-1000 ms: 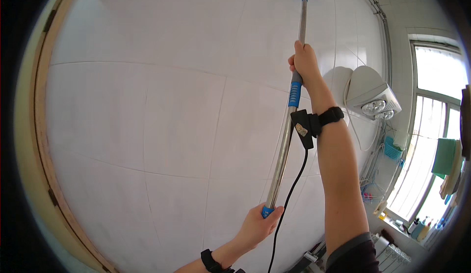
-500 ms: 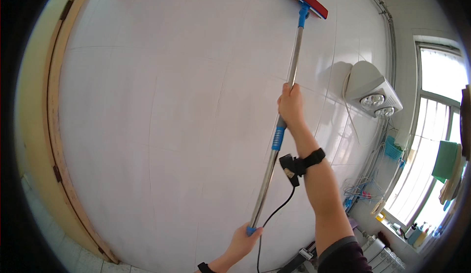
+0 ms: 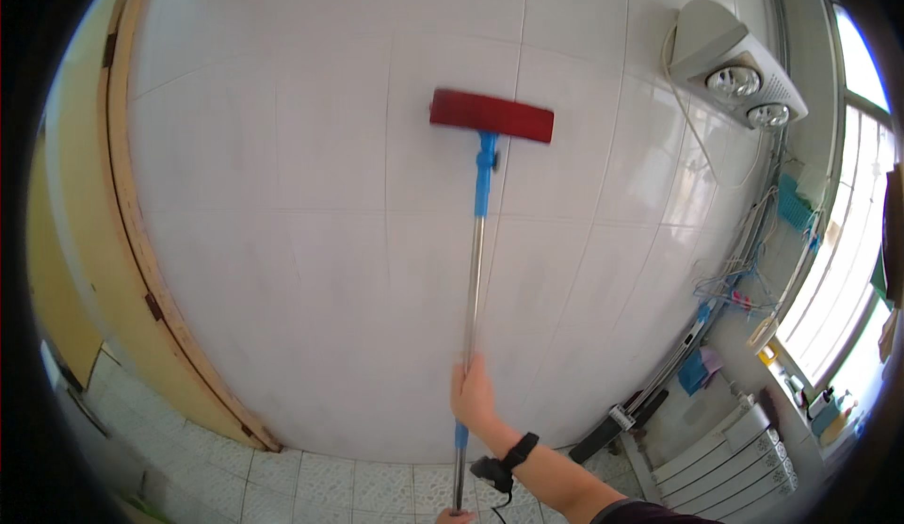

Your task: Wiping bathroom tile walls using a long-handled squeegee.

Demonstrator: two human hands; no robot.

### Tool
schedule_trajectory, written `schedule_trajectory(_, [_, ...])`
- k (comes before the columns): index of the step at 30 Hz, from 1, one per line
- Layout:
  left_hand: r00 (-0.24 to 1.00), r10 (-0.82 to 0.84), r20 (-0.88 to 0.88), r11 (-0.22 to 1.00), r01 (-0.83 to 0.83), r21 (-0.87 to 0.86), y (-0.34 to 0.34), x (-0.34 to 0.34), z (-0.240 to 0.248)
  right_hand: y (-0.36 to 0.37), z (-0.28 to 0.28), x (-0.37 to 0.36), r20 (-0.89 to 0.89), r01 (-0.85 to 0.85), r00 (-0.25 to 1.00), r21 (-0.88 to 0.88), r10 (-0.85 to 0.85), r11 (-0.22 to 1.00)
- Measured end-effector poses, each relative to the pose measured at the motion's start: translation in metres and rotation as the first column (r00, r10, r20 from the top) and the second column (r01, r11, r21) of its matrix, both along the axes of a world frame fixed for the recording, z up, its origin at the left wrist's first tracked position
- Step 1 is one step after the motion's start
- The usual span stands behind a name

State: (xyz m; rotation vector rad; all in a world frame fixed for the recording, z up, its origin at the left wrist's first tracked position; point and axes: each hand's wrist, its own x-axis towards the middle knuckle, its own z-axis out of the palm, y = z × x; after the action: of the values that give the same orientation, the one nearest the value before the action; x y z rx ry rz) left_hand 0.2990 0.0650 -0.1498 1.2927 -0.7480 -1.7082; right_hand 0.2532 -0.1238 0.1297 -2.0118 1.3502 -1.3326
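A long-handled squeegee [image 3: 477,241] stands nearly upright in front of the tiled wall, its red, bar-shaped head [image 3: 492,116] against the tiles and slightly tilted. Blue joints link the head to the metal pole. My right hand [image 3: 473,397], somewhat blurred, is closed round the pole just above its lower blue collar. Lower down, my left hand [image 3: 456,517] grips the pole's bottom end; only a small part of it shows at the lower edge. A black strap with a small device [image 3: 494,470] and a cable sits on my right wrist.
A white wall-mounted heater [image 3: 739,72] with two round lamps juts out at upper right. A barred window [image 3: 829,241], hangers [image 3: 739,284], bottles on the sill [image 3: 829,411] and a white radiator [image 3: 730,467] fill the right side. A wooden door frame [image 3: 127,176] stands left.
The squeegee head has come down and left across the wall, and the pole is more upright. Both hands have moved lower with it. The view has tilted down, showing more floor.
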Motion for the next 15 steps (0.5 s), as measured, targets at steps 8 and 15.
schedule_trajectory(8, [0.963, -0.007, 0.271, 0.982, -0.045, 0.183, 0.115, 0.010, -0.055, 0.062, -0.099, 0.001, -0.004, -0.032, 0.999, 0.221, 0.034, 0.975])
schedule_trajectory(15, [0.992, -0.042, 0.117, 0.997, 0.050, -0.066, -0.020, -0.020, 0.027, -0.003, 0.026, -0.036, 0.249, -0.029, 0.966, -0.134, 0.062, 0.991])
